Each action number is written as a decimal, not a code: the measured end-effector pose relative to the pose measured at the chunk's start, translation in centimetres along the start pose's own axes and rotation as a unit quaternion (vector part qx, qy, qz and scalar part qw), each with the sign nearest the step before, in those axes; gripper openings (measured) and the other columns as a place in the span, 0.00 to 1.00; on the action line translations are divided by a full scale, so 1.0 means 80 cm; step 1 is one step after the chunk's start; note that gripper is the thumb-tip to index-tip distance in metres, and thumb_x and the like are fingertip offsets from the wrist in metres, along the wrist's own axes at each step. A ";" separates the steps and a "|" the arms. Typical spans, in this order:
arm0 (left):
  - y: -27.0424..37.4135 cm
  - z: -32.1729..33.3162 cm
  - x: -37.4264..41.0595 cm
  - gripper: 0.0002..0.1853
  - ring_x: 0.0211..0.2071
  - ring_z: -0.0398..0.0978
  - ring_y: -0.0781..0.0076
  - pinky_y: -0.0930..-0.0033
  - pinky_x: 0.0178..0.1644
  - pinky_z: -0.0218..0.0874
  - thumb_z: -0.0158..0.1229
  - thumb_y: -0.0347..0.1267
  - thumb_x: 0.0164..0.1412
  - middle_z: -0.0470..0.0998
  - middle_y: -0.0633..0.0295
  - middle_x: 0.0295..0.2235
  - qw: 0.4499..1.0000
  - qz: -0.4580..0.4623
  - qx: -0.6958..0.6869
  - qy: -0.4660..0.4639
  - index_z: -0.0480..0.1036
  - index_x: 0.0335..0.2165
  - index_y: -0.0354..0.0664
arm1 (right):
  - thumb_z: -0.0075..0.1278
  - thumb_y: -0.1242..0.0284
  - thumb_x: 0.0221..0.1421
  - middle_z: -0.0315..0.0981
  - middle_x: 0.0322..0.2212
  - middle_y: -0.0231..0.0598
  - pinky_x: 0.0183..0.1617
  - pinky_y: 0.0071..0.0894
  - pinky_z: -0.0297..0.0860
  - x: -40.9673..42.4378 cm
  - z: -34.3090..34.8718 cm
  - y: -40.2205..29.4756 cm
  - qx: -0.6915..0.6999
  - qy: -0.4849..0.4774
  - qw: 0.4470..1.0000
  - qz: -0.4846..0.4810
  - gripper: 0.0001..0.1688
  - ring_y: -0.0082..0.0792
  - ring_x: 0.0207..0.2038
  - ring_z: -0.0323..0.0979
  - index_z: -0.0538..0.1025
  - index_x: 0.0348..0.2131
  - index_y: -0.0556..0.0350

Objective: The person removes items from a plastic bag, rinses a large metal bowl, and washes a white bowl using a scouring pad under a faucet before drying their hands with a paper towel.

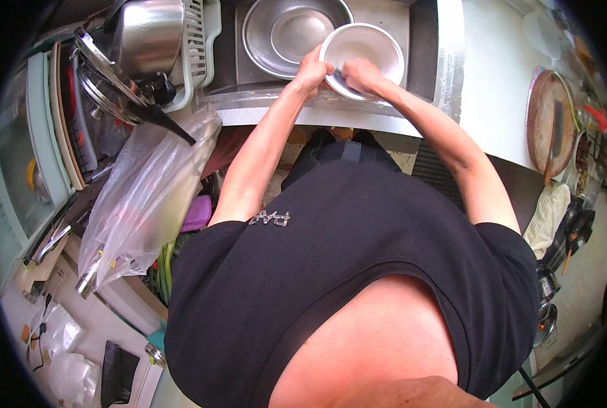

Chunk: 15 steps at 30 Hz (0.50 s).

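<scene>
A pale metal bowl [372, 46] is held over the near edge of the kitchen sink [385, 13]. My left hand [312, 74] grips the bowl's left rim, with the thumb at the edge. Inside the bowl, against its near wall, is my right hand [360, 76], its fingers curled and slightly blurred; whether it holds something small cannot be told. Behind and to the left, a wide stainless steel basin [262, 38] rests in the sink, partly overlapped by the bowl.
Left of the sink, a steel pot [150, 38] lies by a white dish rack [188, 92], near pan lids and a clear plastic bag [140, 188]. On the right counter, a cleaver [557, 127] lies on a round wooden chopping board [541, 122], beside a pale cloth glove [548, 217].
</scene>
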<state>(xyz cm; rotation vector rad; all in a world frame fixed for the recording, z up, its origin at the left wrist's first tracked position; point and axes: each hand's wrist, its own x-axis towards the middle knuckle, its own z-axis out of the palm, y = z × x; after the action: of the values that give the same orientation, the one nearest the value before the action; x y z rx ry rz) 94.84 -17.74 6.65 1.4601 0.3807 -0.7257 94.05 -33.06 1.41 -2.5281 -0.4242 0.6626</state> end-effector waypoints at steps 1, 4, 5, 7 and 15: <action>-0.004 0.002 -0.009 0.33 0.33 0.75 0.55 0.57 0.23 0.75 0.43 0.15 0.43 0.71 0.51 0.38 1.000 0.002 -0.010 0.006 0.61 0.52 0.43 | 0.51 0.73 0.39 0.75 0.23 0.52 0.38 0.46 0.69 0.009 0.009 -0.002 0.108 0.032 0.992 0.052 0.10 0.48 0.31 0.75 0.77 0.23 0.63; -0.005 0.011 -0.026 0.36 0.33 0.76 0.59 0.59 0.25 0.75 0.42 0.15 0.42 0.71 0.55 0.38 0.999 -0.026 -0.016 0.018 0.59 0.54 0.45 | 0.50 0.76 0.41 0.76 0.24 0.49 0.37 0.41 0.69 0.055 0.029 0.005 0.308 0.202 0.903 0.222 0.09 0.41 0.29 0.75 0.78 0.24 0.64; -0.005 0.016 -0.027 0.36 0.33 0.76 0.59 0.59 0.25 0.75 0.42 0.15 0.42 0.71 0.55 0.39 0.999 -0.012 -0.037 0.028 0.59 0.54 0.45 | 0.50 0.76 0.41 0.76 0.24 0.50 0.37 0.41 0.69 0.060 0.038 0.013 0.321 0.208 0.896 0.228 0.09 0.42 0.29 0.76 0.78 0.25 0.64; -0.019 0.026 -0.033 0.35 0.33 0.76 0.58 0.59 0.25 0.76 0.42 0.15 0.43 0.70 0.55 0.39 0.994 0.009 -0.086 0.060 0.59 0.54 0.46 | 0.49 0.77 0.41 0.76 0.26 0.51 0.38 0.41 0.69 0.059 0.047 0.003 0.347 0.205 0.884 0.236 0.10 0.43 0.31 0.76 0.78 0.27 0.63; -0.041 0.002 0.002 0.34 0.35 0.74 0.63 0.62 0.28 0.75 0.44 0.14 0.40 0.73 0.55 0.38 0.982 0.134 0.083 0.106 0.64 0.51 0.41 | 0.47 0.74 0.43 0.76 0.26 0.46 0.36 0.43 0.70 -0.003 -0.003 -0.010 -0.080 -0.052 0.995 -0.040 0.09 0.45 0.32 0.75 0.79 0.25 0.57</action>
<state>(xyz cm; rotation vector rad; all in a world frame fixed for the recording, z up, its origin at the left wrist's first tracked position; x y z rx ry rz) 92.83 -17.79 4.09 1.7139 0.2835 -0.3937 93.86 -32.61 2.13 -2.6170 -0.6346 0.7597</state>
